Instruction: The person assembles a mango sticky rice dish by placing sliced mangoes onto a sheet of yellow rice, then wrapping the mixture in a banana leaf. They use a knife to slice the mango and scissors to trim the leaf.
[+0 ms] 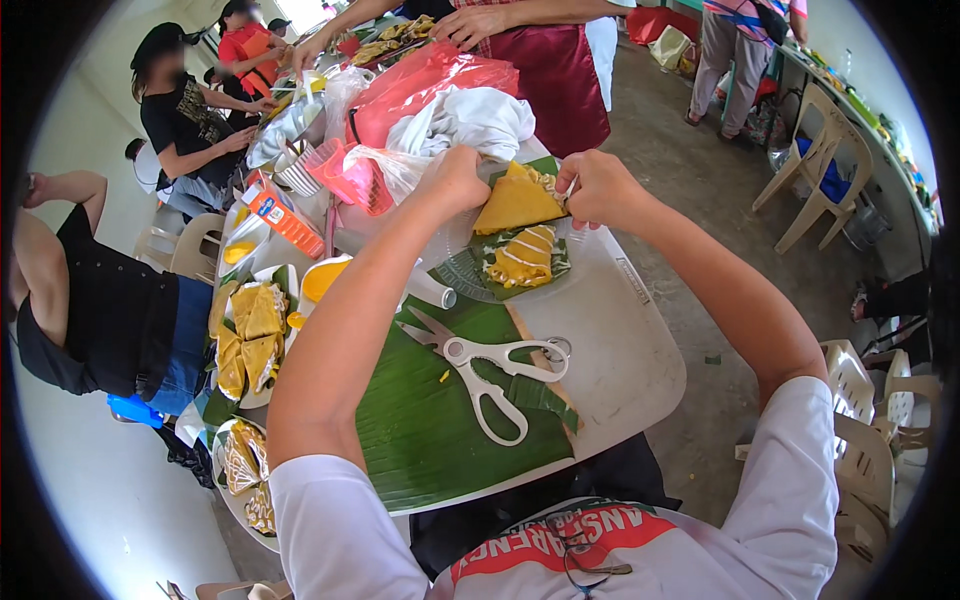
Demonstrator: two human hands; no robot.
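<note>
Both my arms reach across to the far side of the table, around two folded yellow crepes. My left hand (458,180) is closed beside the left edge of the plain folded crepe (515,202); its fingertips are hidden. At the crepe's right edge my right hand (603,190) is closed in a pinch, and what it grips is too small to make out. White shredded filling shows at that edge. Nearer to me lies the second crepe (522,260), striped with white sauce. Under them are cut banana leaf pieces (495,285) on a clear plate.
White-handled scissors (470,365) lie spread on a large banana leaf (420,440). Left stand plates of crepes (258,310), a carton (285,220) and a bowl of yellow liquid (322,280). Pink plastic (430,90) and white cloth (465,122) sit beyond. Several people stand around the table.
</note>
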